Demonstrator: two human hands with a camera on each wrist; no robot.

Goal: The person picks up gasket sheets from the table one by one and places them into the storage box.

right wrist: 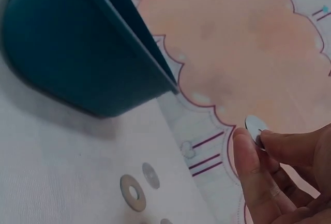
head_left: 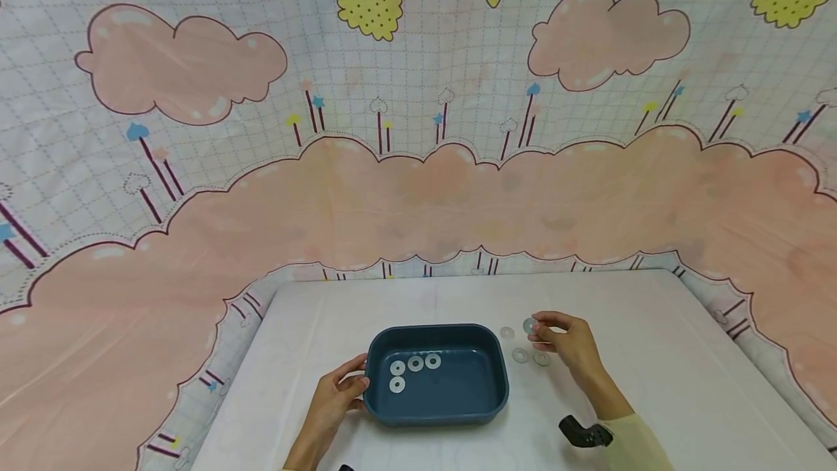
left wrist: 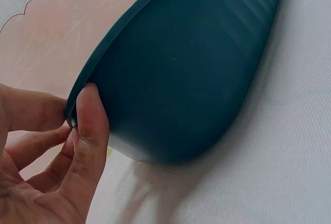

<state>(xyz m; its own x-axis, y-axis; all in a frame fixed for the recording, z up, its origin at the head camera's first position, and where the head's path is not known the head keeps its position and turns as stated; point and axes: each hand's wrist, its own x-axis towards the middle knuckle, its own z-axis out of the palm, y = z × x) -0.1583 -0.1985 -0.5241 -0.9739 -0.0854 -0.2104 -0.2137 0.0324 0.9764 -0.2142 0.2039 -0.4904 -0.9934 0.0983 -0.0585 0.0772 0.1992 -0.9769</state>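
My left hand [head_left: 332,398] pinches the left rim of a dark blue rectangular tray [head_left: 451,411]. In the left wrist view the thumb [left wrist: 92,131] lies against the tray's outer wall [left wrist: 176,69], with the other fingers on the far side of the rim. Several flat metal washers [head_left: 415,363] lie inside the tray, toward its left side. Off the tray's right end, my right hand [head_left: 570,344] holds one washer [right wrist: 255,129] between thumb and fingertips, raised above the table. Three more washers [head_left: 519,355] lie flat on the table between that hand and the tray.
A white cloth covers the table [head_left: 327,304]. Behind and around it hangs a printed curtain [head_left: 418,202] with clouds and stars. A black strap piece [head_left: 585,433] sits at the right wrist, by a pale yellow sleeve [head_left: 634,442].
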